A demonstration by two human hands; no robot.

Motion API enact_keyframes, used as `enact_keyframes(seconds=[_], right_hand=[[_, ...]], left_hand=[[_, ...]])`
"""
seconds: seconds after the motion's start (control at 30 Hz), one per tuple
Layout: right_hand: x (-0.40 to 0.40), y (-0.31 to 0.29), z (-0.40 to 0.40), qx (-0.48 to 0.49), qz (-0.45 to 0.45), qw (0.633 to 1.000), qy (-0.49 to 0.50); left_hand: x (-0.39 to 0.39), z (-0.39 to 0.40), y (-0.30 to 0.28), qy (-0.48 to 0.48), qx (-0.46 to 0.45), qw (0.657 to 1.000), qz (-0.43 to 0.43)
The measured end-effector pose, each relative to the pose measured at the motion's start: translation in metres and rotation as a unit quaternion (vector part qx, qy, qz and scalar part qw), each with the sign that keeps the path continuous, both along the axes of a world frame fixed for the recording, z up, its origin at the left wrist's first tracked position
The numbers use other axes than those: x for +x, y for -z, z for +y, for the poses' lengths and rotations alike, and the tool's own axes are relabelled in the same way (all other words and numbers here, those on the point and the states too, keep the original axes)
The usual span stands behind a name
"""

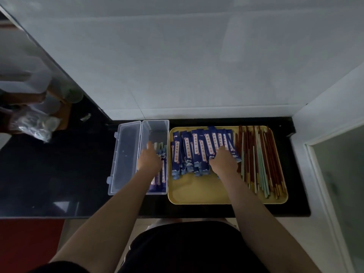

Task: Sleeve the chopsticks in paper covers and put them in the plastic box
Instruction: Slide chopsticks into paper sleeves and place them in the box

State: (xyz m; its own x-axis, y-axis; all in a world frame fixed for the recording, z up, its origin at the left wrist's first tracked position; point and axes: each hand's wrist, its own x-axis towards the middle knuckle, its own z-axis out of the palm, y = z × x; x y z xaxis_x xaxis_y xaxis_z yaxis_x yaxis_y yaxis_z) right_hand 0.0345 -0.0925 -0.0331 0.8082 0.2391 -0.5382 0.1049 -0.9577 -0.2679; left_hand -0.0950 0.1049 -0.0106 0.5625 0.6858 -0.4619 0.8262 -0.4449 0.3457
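Your left hand (149, 157) is reaching down into the clear plastic box (155, 127), lying over the sleeved chopsticks (162, 174) stacked along the box's right side. Whether its fingers are curling round a sleeved pair or just resting on the stack, you cannot tell from this angle, since the back of the hand is hiding them. Your right hand (223, 159) is pressing down on the spread of blue paper covers (194, 148) on the yellow tray (197, 194), fingers bent onto the pile near its right edge; a firm pinch on one cover is not visible.

The box is sitting on the dark counter (59, 170) just left of the tray, its hinged lid (125, 156) lying open flat on the left. The covers are filling the left and middle of the tray, overlapping one another. The bare chopsticks (258, 160), reddish-brown and pale green, are lying lengthwise along the tray's right part, just beside your right hand. At the far left of the counter, a crumpled clear plastic bag (33, 125) is lying near some blurred containers.
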Motion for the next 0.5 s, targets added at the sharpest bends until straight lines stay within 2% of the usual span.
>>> enact_keyframes(seconds=[0.17, 0.27, 0.37, 0.5], right_hand=[[-0.005, 0.002, 0.001, 0.003, -0.008, 1.000, 0.026], [-0.004, 0.002, -0.002, 0.012, 0.008, 0.999, 0.028], [-0.002, -0.001, -0.006, 0.034, 0.009, 0.999, 0.037], [0.001, -0.016, -0.014, 0.142, -0.066, 0.985, 0.070]], left_hand=[[0.004, -0.001, 0.000, 0.129, 0.032, 0.985, 0.114], [0.009, 0.000, -0.005, 0.116, 0.028, 0.984, 0.134], [0.020, -0.005, -0.015, 0.065, 0.047, 0.995, 0.057], [0.041, -0.023, -0.029, 0.068, 0.088, 0.984, -0.138]])
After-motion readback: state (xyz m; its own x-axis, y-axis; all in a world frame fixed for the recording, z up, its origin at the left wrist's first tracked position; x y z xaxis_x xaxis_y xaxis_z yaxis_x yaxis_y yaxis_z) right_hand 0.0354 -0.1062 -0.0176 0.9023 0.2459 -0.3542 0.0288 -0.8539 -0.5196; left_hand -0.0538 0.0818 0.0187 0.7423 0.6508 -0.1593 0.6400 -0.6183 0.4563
